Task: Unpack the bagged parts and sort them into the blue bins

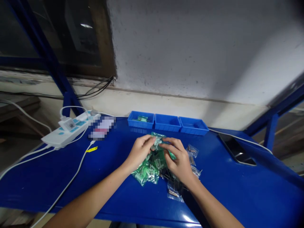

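My left hand (139, 152) pinches a small green-tinted plastic bag (157, 139) between thumb and fingers; pale, slim pieces show inside it. From the other side, my right hand (178, 158) reaches to the bag's edge with its fingers apart. Whether its fingertips touch the plastic I cannot tell. Beneath both hands lies a pile of similar green bags (147, 172) holding small light-coloured parts. Clear bags (174, 193) with thin brownish and metallic pieces lie to the right, partly covered by my right hand and wrist.
Three joined blue bins stand behind the pile; the left bin (140, 124) contains green bags. A white power strip (71, 128) with cables and a blurred-out item (103, 126) lie left. A dark phone (236, 148) rests on the right of the blue table (106, 186).
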Motion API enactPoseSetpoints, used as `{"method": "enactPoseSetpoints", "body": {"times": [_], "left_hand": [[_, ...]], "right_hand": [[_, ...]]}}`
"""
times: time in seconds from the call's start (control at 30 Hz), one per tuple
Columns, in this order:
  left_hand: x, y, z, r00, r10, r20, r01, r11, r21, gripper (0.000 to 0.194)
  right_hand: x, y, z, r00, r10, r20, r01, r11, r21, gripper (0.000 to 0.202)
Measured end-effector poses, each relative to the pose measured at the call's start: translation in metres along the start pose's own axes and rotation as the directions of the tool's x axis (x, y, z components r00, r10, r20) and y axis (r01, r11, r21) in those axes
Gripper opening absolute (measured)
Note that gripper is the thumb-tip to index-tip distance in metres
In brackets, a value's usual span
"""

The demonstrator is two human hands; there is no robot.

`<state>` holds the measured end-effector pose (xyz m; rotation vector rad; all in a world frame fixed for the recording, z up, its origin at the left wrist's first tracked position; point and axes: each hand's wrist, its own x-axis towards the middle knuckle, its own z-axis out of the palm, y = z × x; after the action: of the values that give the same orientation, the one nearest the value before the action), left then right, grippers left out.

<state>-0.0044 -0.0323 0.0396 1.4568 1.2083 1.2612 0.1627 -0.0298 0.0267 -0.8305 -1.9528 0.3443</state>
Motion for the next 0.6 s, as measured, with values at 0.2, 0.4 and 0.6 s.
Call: {"method": "enactPoseSetpoints", "body": {"times": [0.2, 0.4, 0.6], "left_hand": [[-0.006, -0.007, 0.0, 0.81, 0.576, 0.106, -0.532, 0.648, 0.546, 0.023], [-0.008, -0.009, 0.002, 0.731, 0.597, 0.329, -0.657, 0.486, 0.577, 0.031], [-0.009, 0.001, 0.005, 0.927, 0.33, 0.176, -0.369, 0.883, 0.291, 0.022]], "right_hand": [[0.008, -0.001, -0.001, 0.823, 0.524, 0.221, -0.553, 0.648, 0.523, 0.03], [0.009, 0.003, 0.001, 0.666, 0.704, 0.247, -0.629, 0.352, 0.694, 0.028], [0.006, 0.005, -0.003, 0.77, 0.631, -0.091, -0.502, 0.688, 0.524, 0.025]]}}
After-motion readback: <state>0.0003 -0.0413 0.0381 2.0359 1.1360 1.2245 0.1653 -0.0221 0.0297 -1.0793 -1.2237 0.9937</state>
